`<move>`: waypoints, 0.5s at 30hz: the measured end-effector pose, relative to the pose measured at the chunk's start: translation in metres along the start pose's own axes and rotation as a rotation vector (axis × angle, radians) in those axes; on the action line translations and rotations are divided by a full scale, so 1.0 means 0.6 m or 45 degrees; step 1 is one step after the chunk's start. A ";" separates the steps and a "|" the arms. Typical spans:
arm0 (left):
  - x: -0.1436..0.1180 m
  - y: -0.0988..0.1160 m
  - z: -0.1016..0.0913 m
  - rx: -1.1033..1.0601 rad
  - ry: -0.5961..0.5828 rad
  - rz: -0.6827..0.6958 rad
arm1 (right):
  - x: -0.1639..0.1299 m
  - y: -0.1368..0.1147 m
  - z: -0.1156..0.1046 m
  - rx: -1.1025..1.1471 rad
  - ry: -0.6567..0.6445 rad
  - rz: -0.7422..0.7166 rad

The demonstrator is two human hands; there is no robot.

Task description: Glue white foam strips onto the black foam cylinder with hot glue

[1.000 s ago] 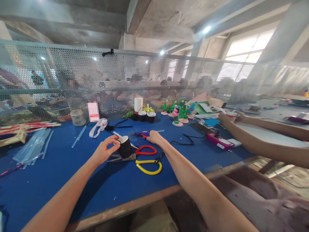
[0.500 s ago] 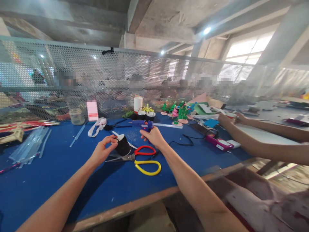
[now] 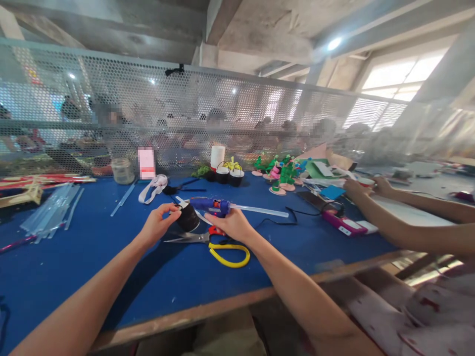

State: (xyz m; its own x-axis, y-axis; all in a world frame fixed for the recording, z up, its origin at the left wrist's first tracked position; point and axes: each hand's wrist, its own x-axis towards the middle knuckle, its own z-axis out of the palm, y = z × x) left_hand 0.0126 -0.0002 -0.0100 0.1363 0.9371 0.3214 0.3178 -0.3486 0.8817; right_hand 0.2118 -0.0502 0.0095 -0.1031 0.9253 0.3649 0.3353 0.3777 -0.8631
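Note:
My left hand [image 3: 158, 225] pinches a small black cup [image 3: 187, 217] by its rim, holding it tilted just above the blue table [image 3: 111, 267]. My right hand [image 3: 232, 224] grips a blue glue gun [image 3: 211, 204] with a clear glue stick [image 3: 260, 211] poking out of its back toward the right. The gun's nozzle points left at the cup. Scissors [image 3: 211, 243] with a red and a yellow handle lie on the table right below both hands.
A bundle of clear glue sticks [image 3: 52, 213] lies at the left. Two black cups [image 3: 229, 175], a white roll [image 3: 217, 157] and green and pink craft figures [image 3: 278, 175] stand by the mesh fence [image 3: 148, 118]. Another person's hands [image 3: 365, 188] work at right, near a pink device [image 3: 339, 221].
My right hand picked the glue gun up from the table and brought it left, level with the cup. The left hand kept hold of the cup and lifted it slightly.

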 end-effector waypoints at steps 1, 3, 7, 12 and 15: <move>0.000 0.000 0.001 -0.002 0.004 -0.006 | -0.002 0.000 0.001 0.009 -0.020 0.023; -0.001 -0.001 0.001 -0.002 0.007 -0.013 | -0.003 0.000 0.002 0.017 -0.045 0.063; -0.002 -0.004 0.003 -0.008 0.033 -0.024 | -0.004 0.001 0.003 0.009 -0.049 0.088; -0.001 -0.003 0.004 -0.048 0.022 -0.031 | -0.004 0.003 0.008 0.017 -0.055 0.116; -0.001 -0.003 0.004 -0.031 0.003 -0.013 | -0.005 0.003 0.011 0.012 -0.048 0.070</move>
State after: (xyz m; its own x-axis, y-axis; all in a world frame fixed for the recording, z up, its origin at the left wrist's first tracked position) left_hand 0.0139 -0.0003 -0.0128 0.1307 0.9408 0.3128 0.2965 -0.3382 0.8931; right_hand 0.2066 -0.0522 0.0048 -0.1204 0.9452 0.3035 0.3328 0.3265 -0.8847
